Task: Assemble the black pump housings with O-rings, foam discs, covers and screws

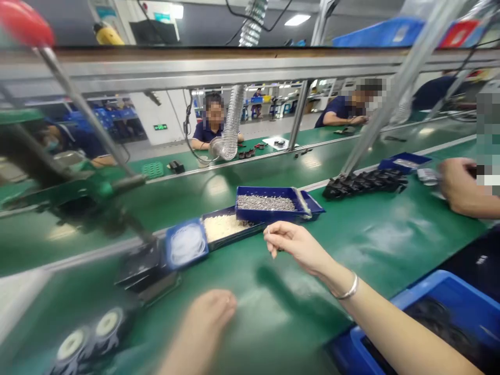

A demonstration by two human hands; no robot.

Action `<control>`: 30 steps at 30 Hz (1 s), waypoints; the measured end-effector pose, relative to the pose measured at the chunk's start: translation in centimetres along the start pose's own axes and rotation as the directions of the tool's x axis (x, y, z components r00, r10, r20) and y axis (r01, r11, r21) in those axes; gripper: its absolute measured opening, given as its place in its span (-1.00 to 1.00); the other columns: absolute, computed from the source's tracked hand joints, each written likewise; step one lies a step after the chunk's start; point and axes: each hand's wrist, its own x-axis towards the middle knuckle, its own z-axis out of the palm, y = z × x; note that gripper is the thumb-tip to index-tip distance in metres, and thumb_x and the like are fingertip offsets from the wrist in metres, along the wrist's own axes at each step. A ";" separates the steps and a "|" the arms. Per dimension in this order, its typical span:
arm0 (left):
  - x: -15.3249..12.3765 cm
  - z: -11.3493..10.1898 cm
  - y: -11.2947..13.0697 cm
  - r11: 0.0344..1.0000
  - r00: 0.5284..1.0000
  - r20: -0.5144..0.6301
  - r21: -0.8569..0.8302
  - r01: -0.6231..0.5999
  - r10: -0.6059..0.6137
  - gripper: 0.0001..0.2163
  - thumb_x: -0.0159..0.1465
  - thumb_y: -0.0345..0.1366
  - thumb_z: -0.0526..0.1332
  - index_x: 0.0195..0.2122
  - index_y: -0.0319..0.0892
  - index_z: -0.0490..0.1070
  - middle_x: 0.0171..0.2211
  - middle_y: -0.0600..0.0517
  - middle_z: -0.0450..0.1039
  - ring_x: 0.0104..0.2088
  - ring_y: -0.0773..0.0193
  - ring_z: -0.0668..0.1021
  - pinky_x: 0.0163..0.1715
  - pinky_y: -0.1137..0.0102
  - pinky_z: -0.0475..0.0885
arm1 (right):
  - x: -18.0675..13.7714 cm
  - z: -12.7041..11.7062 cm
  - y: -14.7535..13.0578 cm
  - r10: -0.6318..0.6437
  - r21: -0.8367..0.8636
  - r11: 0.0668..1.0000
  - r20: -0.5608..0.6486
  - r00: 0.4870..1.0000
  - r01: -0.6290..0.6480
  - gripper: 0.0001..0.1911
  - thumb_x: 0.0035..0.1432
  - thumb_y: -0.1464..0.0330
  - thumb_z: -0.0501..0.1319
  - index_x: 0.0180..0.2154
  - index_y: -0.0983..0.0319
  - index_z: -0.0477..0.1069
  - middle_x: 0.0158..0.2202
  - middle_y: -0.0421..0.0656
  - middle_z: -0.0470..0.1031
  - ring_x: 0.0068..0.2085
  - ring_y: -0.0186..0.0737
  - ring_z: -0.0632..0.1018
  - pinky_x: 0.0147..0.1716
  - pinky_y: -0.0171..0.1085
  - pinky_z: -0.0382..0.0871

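Observation:
My right hand (pixel 294 242) reaches over the green table with its fingers pinched together just in front of the blue trays; what it pinches is too small to make out. Nearest to it are a blue tray of small silver parts (pixel 269 203) and a blue tray of white parts (pixel 223 227). My left hand (pixel 209 312) hovers low over the table, blurred, fingers curled together. Left of it lie black round parts with white centres (pixel 89 333).
A blue box of clear rings (pixel 186 245) sits beside a black press fixture (pixel 144 268) with a red-knobbed lever (pixel 23 23). A blue bin (pixel 437 312) is at bottom right. Another person's hand (pixel 461 185) rests near a pile of black parts (pixel 365 183). People sit across the belt.

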 end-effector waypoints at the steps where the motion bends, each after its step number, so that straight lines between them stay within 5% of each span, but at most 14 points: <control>1: -0.3 -0.2 0.0 1.000 1.000 0.019 -0.026 -0.003 0.004 -0.66 -0.13 -0.21 0.56 -0.40 -0.29 0.57 -0.38 -0.01 0.55 -0.35 0.42 0.58 -0.28 0.62 0.52 | -0.3 1.3 0.4 0.028 -0.007 1.000 0.045 0.999 -0.028 -0.64 0.13 0.14 0.33 -0.23 0.33 0.42 -0.51 -0.22 0.41 -0.51 -0.42 0.43 -0.45 -0.37 0.38; 8: -1.4 -2.1 0.2 0.988 0.998 0.059 -0.155 -0.011 0.021 -0.63 -0.09 -0.16 0.54 -0.43 -0.31 0.49 -0.50 0.09 0.41 -0.54 0.54 0.45 -0.53 0.65 0.44 | -2.6 7.9 2.8 0.276 -0.209 0.955 0.361 0.891 -0.211 -0.60 0.17 0.08 0.27 -0.22 0.31 0.49 -0.53 -0.24 0.40 -0.63 -0.50 0.30 -0.64 -0.46 0.14; 19: -2.1 -2.9 0.3 0.941 1.000 0.019 -0.337 -0.003 0.010 -0.69 -0.06 -0.33 0.53 -0.43 -0.30 0.42 -0.46 0.08 0.44 -0.51 0.50 0.50 -0.48 0.60 0.51 | -3.7 11.5 2.5 0.298 -0.272 0.938 0.310 0.903 -0.216 -0.66 0.24 0.11 0.19 -0.29 0.30 0.39 -0.56 -0.25 0.39 -0.63 -0.49 0.28 -0.64 -0.46 0.10; 24: -1.9 -3.3 -0.2 0.931 0.996 0.078 -0.363 -0.016 0.048 -0.73 0.03 -0.31 0.49 -0.41 -0.28 0.41 -0.47 0.10 0.41 -0.49 0.51 0.48 -0.42 0.59 0.50 | -3.8 12.3 2.9 0.195 -0.303 0.947 0.272 0.942 -0.108 -0.67 0.24 0.15 0.21 -0.33 0.31 0.42 -0.54 -0.21 0.42 -0.52 -0.42 0.38 -0.50 -0.42 0.21; 30: -1.7 -3.9 -0.3 0.939 0.987 0.152 -0.344 0.001 0.055 -0.72 0.00 -0.33 0.51 -0.34 -0.28 0.47 -0.51 0.12 0.36 -0.51 0.54 0.43 -0.42 0.61 0.45 | -3.8 12.5 2.7 0.211 -0.298 0.946 0.279 0.937 -0.124 -0.70 0.24 0.18 0.20 -0.34 0.31 0.43 -0.56 -0.23 0.39 -0.54 -0.44 0.32 -0.54 -0.43 0.14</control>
